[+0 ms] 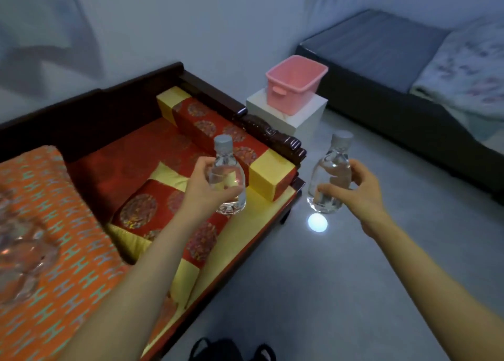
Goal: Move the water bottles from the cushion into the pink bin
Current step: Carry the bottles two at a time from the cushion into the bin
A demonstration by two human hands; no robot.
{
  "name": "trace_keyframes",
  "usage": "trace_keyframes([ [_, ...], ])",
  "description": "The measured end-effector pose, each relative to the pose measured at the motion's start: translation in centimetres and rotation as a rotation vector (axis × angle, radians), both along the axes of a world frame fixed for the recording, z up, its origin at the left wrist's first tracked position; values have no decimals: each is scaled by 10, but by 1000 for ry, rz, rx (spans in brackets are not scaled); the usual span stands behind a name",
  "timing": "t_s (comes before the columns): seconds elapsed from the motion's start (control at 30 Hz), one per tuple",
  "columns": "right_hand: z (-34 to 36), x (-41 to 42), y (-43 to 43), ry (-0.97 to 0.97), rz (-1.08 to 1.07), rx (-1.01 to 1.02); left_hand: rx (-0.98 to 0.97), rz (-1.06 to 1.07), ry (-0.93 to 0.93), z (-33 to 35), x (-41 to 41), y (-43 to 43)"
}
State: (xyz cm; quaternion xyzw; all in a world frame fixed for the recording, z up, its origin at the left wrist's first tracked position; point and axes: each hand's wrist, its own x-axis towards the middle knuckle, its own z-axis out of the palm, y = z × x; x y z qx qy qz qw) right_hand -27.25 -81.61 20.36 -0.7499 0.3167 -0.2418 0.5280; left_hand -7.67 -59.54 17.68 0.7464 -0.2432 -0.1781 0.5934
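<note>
Left bottle: the clear water bottle (228,182) with a grey cap stands upright in the air above the front edge of the red and yellow sofa seat (245,240), clear of the fabric.
Right bottle: a second clear bottle (329,180), same shape and cap, is held upright over the grey floor (313,292), just beside the sofa's corner.
Left grip: the left hand (203,190) is clamped round the lower belly of its bottle, thumb and fingers wrapping from the near side.
Right grip: the right hand (360,194) is closed on the middle of its bottle, thumb in front, fingers curling behind.
Handling: both look full, so I judge them fairly heavy for their size; smooth, label-free plastic may be slippery and give a little under a squeeze. Not fragile.
Where to hold: the wide body below the shoulder, as now, seems the safest place; the narrow neck would let a full bottle swing.
More bottles: blurred clear shapes (19,254) on the orange patterned cushion (68,251) at the near left look like further bottles; their number cannot be told.
Pink bin: the pink bin (296,83) sits open on a white box (302,120), well apart from both hands; its inside is only partly visible.
</note>
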Motion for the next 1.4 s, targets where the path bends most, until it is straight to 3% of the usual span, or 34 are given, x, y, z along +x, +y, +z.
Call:
trace_keyframes([
  [0.33, -9, 8, -121, -7, -105, -8, 23, -27, -2, 1, 41, -115],
  [0.77, 0, 95, -330, 10, -160, -69, -22, -22, 16, -4, 127, -322],
  [0.93, 0, 117, -398, 43, -122, -53, 20, -23, 43, -6, 151, -385],
  [1.4, 14, 219, -670, 19, 154, -67, -31, 246, -9, -6, 201, -618],
])
